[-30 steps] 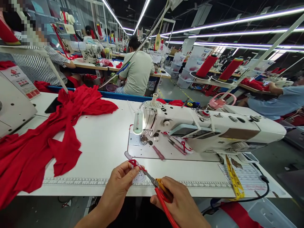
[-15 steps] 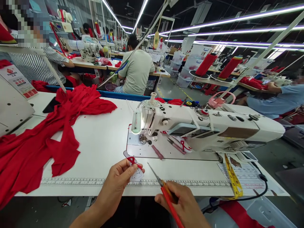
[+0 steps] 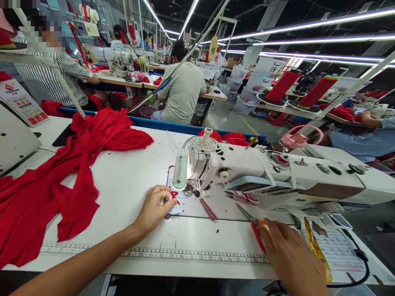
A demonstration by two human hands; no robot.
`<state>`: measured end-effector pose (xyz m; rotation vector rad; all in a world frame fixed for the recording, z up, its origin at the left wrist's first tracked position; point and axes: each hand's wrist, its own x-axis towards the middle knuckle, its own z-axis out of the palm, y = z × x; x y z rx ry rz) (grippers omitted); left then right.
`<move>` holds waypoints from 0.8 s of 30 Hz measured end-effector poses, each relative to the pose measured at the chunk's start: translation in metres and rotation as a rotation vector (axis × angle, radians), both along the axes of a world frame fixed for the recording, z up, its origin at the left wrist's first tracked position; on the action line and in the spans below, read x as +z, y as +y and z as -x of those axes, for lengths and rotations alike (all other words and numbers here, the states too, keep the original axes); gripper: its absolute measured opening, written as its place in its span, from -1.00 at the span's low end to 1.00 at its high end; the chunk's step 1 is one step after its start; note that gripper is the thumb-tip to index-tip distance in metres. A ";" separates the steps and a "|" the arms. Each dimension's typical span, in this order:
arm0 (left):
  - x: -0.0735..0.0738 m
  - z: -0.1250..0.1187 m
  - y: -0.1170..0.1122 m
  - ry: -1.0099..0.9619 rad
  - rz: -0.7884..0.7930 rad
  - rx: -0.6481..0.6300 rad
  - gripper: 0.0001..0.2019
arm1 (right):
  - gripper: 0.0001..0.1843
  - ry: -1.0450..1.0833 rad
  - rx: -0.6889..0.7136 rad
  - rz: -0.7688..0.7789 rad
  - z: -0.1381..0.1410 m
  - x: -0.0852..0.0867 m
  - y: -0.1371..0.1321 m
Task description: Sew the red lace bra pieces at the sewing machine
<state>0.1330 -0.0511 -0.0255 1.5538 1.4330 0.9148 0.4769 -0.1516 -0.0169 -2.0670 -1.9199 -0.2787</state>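
My left hand (image 3: 152,209) is beside the needle area of a white sewing machine (image 3: 222,164), thumb and fingers pinched on a small white pattern piece (image 3: 175,209) with a red fabric strip (image 3: 174,194) on it. Over to the right, my right hand (image 3: 293,250) has its fingers around the red and orange handles of a pair of scissors (image 3: 249,216). The blades point up and left, low over the machine bed; whether they touch it I cannot tell. A purple-handled tool (image 3: 207,209) lies between my hands, below the presser foot.
Red fabric (image 3: 80,164) is heaped along the table's left side. A printed ruler (image 3: 197,257) runs along the front edge. A yellow tape measure (image 3: 317,250) and a written sheet (image 3: 345,255) lie at the right. Red thread cones (image 3: 282,87) stand behind the machine. Co-workers sit beyond.
My left hand has moved forward with the pattern piece, up to the needle area. My right hand has carried the scissors right and forward, over the machine bed. The view has shifted slightly.
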 end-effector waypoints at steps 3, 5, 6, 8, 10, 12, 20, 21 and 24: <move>-0.002 -0.003 0.002 0.001 -0.004 -0.010 -0.73 | -0.65 0.524 0.218 0.106 0.068 0.012 0.017; -0.001 -0.003 0.001 0.007 -0.007 -0.018 -0.76 | -0.63 0.891 0.299 0.360 0.112 0.016 0.036; 0.000 -0.003 0.001 0.010 -0.011 -0.024 -0.77 | -0.63 1.013 0.311 0.465 0.130 0.017 0.046; 0.000 -0.003 0.000 0.019 -0.022 -0.034 -0.77 | -0.67 1.149 0.349 0.578 0.153 0.014 0.064; -0.002 -0.003 0.000 0.038 -0.029 -0.033 -0.76 | -0.70 1.218 0.375 0.639 0.164 0.010 0.078; -0.005 -0.003 0.001 0.078 -0.036 -0.029 -0.76 | -0.71 1.263 0.366 0.695 0.166 0.005 0.085; -0.006 0.008 -0.004 0.297 -0.441 -0.016 -0.90 | -0.88 1.354 0.143 0.826 0.173 0.003 0.092; -0.004 0.011 -0.006 0.327 -0.583 -0.005 -0.90 | -0.89 1.342 0.119 0.843 0.174 0.003 0.093; -0.002 0.018 -0.008 0.387 -0.905 -0.150 -0.79 | -0.91 1.317 0.087 0.878 0.174 0.003 0.097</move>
